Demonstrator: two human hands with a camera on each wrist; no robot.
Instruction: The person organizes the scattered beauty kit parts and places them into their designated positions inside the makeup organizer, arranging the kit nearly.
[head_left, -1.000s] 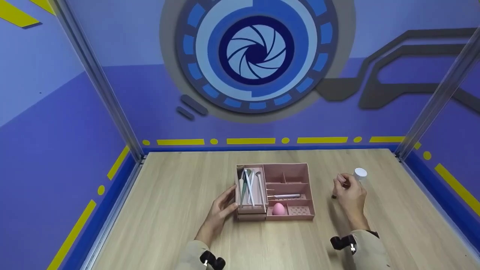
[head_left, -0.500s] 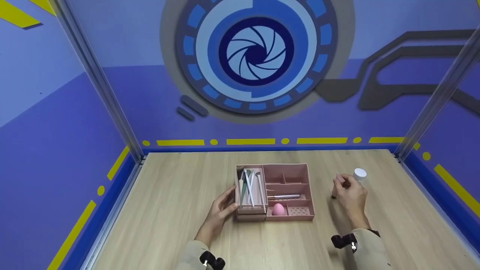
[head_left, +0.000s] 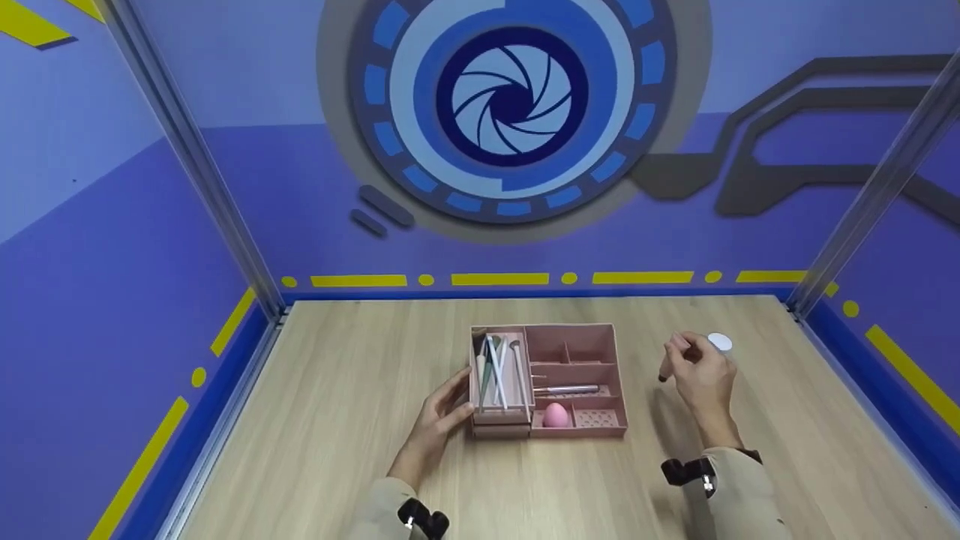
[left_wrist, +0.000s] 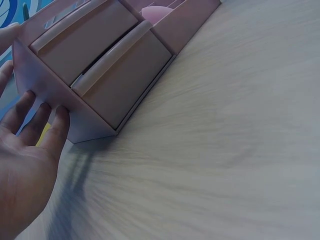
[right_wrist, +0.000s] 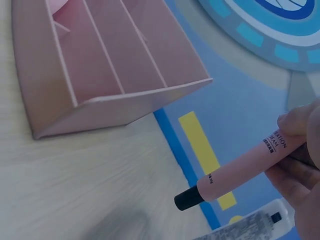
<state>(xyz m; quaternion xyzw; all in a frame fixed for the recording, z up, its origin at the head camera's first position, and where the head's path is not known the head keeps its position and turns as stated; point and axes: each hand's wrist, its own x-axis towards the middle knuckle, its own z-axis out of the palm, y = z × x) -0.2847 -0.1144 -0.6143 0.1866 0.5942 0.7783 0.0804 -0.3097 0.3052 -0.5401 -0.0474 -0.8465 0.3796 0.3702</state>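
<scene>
A pink cosmetics organizer stands on the table. My left hand rests against its left side, with the fingertips on the side wall and the fingers nearly straight. To the organizer's right, my right hand pinches a pink cream tube between thumb and fingers, its black cap tilted downward. Several makeup brushes lie in the organizer's left top tray. A pink egg-shaped makeup sponge sits in a front compartment, and a silver slim stick lies in the middle one.
Behind my right hand stands a clear bottle with a white cap, partly hidden by the hand. Two drawers form the organizer's front left. Blue panels edge the wooden table at the back and both sides.
My right hand has risen slightly with the cream tube, so more of the tube shows below the fingers. The left hand and the organizer have stayed in place.
</scene>
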